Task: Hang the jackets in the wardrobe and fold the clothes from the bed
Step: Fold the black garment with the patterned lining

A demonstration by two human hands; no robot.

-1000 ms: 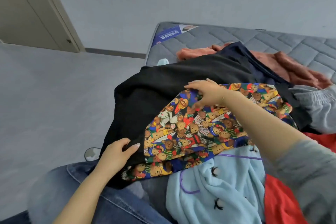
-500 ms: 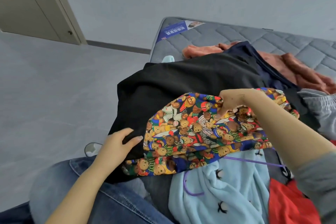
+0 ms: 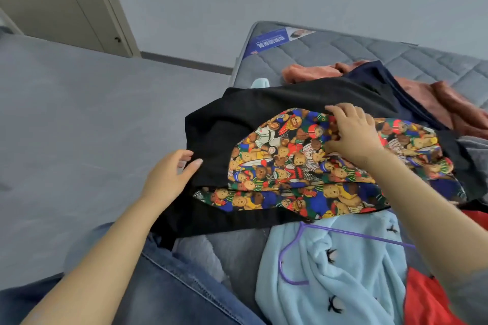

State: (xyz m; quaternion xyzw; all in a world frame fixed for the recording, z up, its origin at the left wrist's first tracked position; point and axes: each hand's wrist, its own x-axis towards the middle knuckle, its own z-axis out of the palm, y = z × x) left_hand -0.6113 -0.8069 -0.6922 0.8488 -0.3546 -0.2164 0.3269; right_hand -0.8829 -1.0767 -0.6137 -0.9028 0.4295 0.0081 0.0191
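The bed runs away from my hands, its grey quilted mattress bare at the far end, where a blue label sits on the corner beyond my right hand. Off to the left of my left hand lies grey floor, with a pale door far beyond it.

Under both my hands spreads the black garment, its teddy-bear print lining turned up between them. My left hand grips the garment's left edge, thumb on top of the cloth and fingers curled round behind it. My right hand rests on the lining's far edge, its fingers bent and bunching the print; I cannot tell if they pinch it.

Past my right hand a rust-orange fleece is heaped, with a navy piece lying over it. Nearer than my hands, a light blue fleece with purple trim crowds against the black hem. Denim lies below my left forearm, red cloth under my right arm, and a grey garment peeks in right of my right hand.
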